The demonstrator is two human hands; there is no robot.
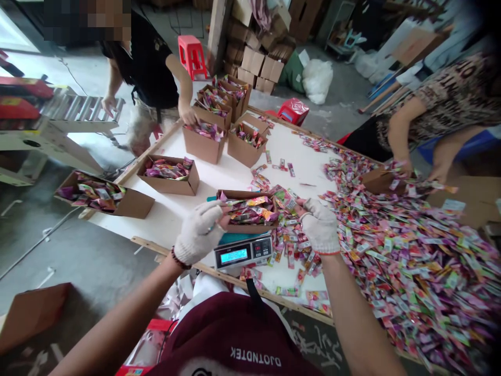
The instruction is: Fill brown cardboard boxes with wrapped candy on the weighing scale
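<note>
An open cardboard box (250, 228) full of colourful wrapped packets (252, 210) sits on a digital scale (242, 253) with a lit display. My left hand (201, 232), in a white knit glove with bare fingertips, is closed at the box's left end, its fingers bent over the edge. At the box's right end, my right hand (320, 225), gloved the same way, pinches a few green and pink packets (286, 199). Loose packets lie on the table just below that hand.
A large heap of packets (422, 271) covers the table's right side, where a co-worker's hands (405, 167) handle some. Filled boxes (205, 143) stand at the far left, with another co-worker's hand (188, 115) at one. Another filled box (105, 196) sits on the table's left corner.
</note>
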